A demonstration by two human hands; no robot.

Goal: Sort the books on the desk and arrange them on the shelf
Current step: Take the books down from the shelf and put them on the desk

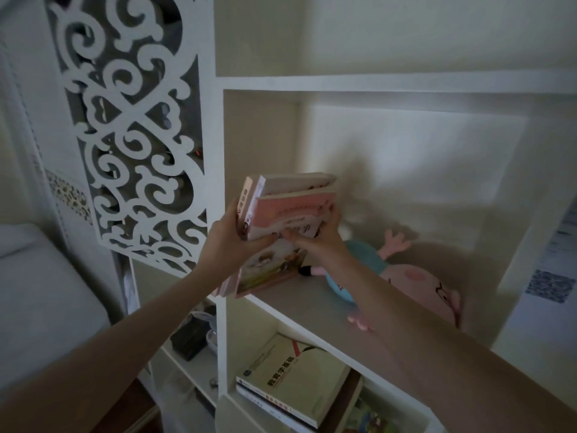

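Books (pixel 281 220), a small pink stack, stood upright at the shelf's (pixel 306 304) front-left edge. My left hand (pixel 224 245) fingers curled round the spines, and my right hand (pixel 315 242) pinched the covers. Placing step, I judged. Next move needed a slide inward along the left wall, clear of the plush toy (pixel 415 282).

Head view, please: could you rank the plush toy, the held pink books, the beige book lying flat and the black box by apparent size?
1. plush toy, though partly hidden.
2. held pink books and beige book: too alike to rank.
3. black box.
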